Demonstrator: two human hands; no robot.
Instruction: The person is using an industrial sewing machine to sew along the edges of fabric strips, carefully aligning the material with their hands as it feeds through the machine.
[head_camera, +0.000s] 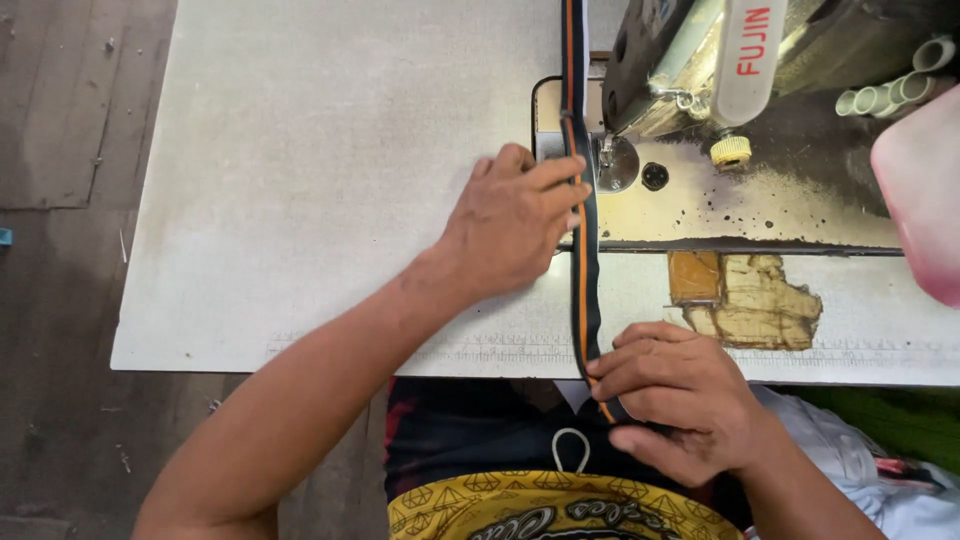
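A long dark strap (583, 280) with an orange stripe runs from the table's front edge up under the sewing machine's presser foot (612, 160) and on past the machine. My left hand (510, 225) lies flat on the table, its fingertips pressing the strap's left edge just before the foot. At the front edge of the table my right hand (675, 395) pinches the strap's lower end between thumb and fingers. The sewing machine (740, 60) stands at the upper right on its worn metal bed (760, 210).
The white table top (320, 180) stretches left, with a printed ruler along its front edge. A chipped patch (750, 300) shows bare wood right of the strap. A pink object (925, 210) juts in at far right. Wooden floor (60, 300) lies left. White cloth (840, 440) rests in my lap.
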